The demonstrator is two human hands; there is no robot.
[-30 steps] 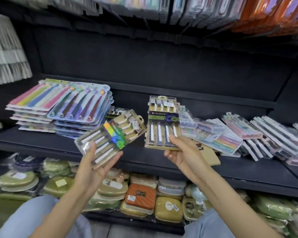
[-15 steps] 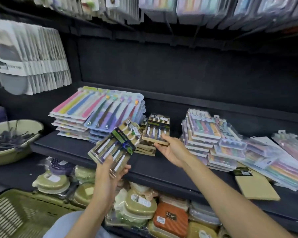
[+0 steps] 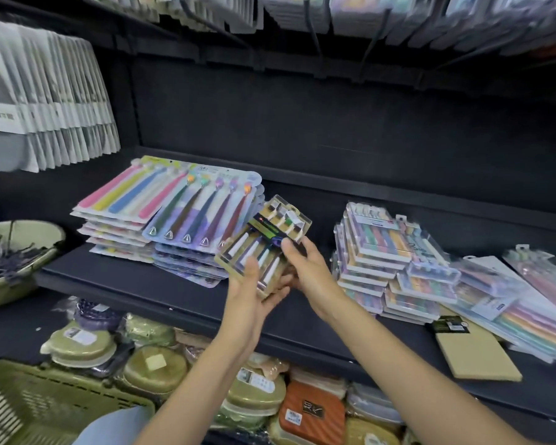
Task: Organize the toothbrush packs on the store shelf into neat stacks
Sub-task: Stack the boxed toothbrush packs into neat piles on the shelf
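Nearest, both forearms reach in from below. The left hand [image 3: 254, 292] cradles a gold-backed toothbrush pack [image 3: 264, 244] from underneath, thumb over its face, while the right hand [image 3: 305, 271] pinches the same pack at its right edge, thumb on top. The pack is tilted and held just above the dark store shelf [image 3: 174, 297], in the gap between two piles; whether more than one pack is in the grip I cannot tell. The step in hand looks like squaring up these gold packs before setting them down. The next move calls for laying them flat in that gap, edges aligned. To the left sits a fairly even stack of long colourful brush cards [image 3: 170, 216]. To the right, a stack of pastel boxed packs [image 3: 382, 252] leans, and beyond it loose packs [image 3: 527, 303] sprawl. Below are soap-dish boxes [image 3: 154, 370]; overhead, hanging goods.
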